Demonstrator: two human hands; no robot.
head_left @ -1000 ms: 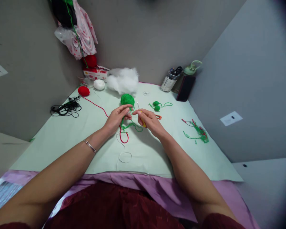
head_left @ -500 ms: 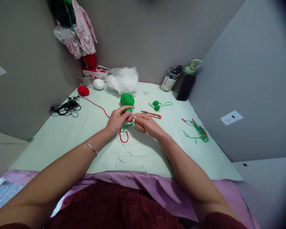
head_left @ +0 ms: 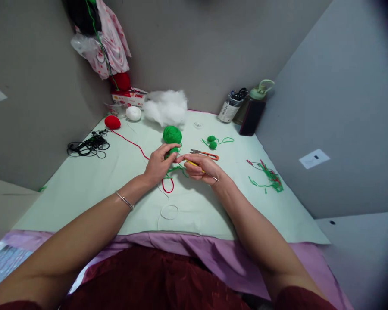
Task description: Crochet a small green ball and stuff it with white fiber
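Note:
My left hand (head_left: 159,162) is closed around a small green crocheted piece (head_left: 173,151), most of it hidden by the fingers. In my right hand (head_left: 201,167) is a crochet hook (head_left: 192,163) with a yellow grip, its thin metal tip reaching to the piece at my left fingertips. Beyond them sits a green yarn ball (head_left: 172,134). Green strands hang below the hands, beside a loop of red yarn (head_left: 168,186) and a thin white thread (head_left: 170,212). Orange-handled thread snips (head_left: 210,155) lie just past my right hand.
Two small green pieces (head_left: 212,142) lie behind the snips. Yarn scraps (head_left: 271,178) are at right, black cord (head_left: 90,145) at left. Red yarn (head_left: 112,122), white yarn (head_left: 133,113) and stuffing (head_left: 167,108) stand toward the back. A phone (head_left: 252,118) leans on a bottle (head_left: 261,89).
My right hand has turned and drawn slightly to the right, so the hook's yellow grip and rear end now show. My left hand has stayed almost in place.

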